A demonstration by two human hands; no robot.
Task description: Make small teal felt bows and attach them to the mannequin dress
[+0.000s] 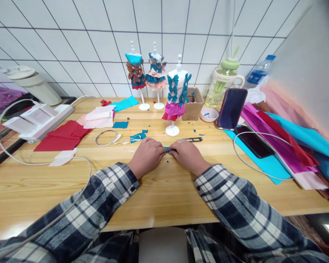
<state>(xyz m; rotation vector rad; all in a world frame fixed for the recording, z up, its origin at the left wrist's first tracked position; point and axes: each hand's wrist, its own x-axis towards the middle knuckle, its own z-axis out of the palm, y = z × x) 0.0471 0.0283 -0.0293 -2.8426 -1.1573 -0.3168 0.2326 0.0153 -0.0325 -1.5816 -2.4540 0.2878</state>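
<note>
Between my two hands is a small piece of teal crepe paper, mostly covered by fingers. My left hand pinches its left side, and my right hand pinches the right side; the fingertips nearly meet. Thread snips lie just beyond my right hand. Past my left hand are a teal paper scrap and some white thread or elastic. A small white dress form stands ahead, with teal bows on its bodice and a magenta and red skirt.
Two more dressed forms stand behind. A cardboard box, a pink bowl, a propped phone and a drink jug are at the right back. Red paper and a power strip lie left; coloured paper lies right.
</note>
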